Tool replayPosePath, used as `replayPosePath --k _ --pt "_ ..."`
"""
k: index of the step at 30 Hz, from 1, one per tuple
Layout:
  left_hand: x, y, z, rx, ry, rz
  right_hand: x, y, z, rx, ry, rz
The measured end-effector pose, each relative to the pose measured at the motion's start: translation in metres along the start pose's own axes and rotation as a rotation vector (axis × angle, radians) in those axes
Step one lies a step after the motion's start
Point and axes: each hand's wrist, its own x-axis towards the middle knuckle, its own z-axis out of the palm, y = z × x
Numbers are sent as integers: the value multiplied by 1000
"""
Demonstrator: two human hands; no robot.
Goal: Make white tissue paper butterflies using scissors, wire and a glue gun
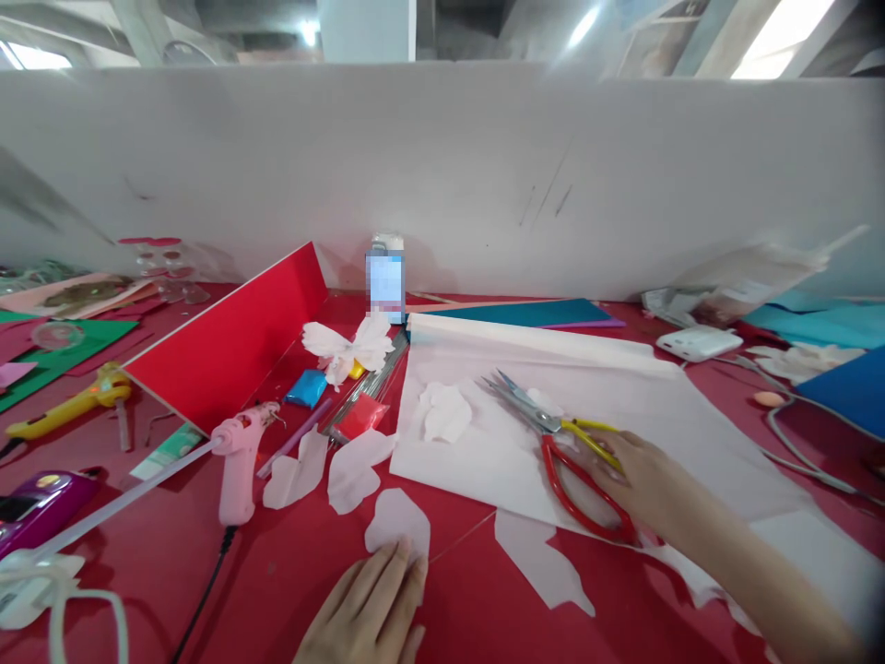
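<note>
Two hands: left hand [363, 604] open, fingertips [405, 563] pressing a white paper petal [395, 522]; right hand [640, 480] gripping red-and-yellow-handled scissors [553, 422], blades on a white paper sheet [622, 397].
Beyond left hand: pink glue gun [239, 461]; bottle [385, 286], blurred, contents hidden.
Under both hands: red worktop [277, 590].

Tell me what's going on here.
A person is working with paper at a red table. Their right hand grips red-handled scissors on a large white paper sheet, and their left hand rests on a white petal-shaped paper cutout. More cutouts lie nearby, beside a pink glue gun and a white paper flower.
</note>
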Motion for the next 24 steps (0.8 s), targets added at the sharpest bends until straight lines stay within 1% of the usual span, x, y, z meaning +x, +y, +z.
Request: replayPosePath --k 2,6,11,17,20,24 --pt "0 1 0 3 1 -6 -1 3 3 47 -36 -3" --pt "-1 1 -1 -13 -2 -16 4 1 3 66 -80 111" --pt "2 3 -5 -76 17 -51 13 -3 -2 44 -152 105" --pt "8 5 -12 -97 -4 -81 18 -13 -4 7 -191 120" --pt "12 6 -15 -111 25 -99 17 -21 -3 -47 -184 158" --pt "13 8 -16 -125 -9 -125 12 -38 1 -123 -122 214"
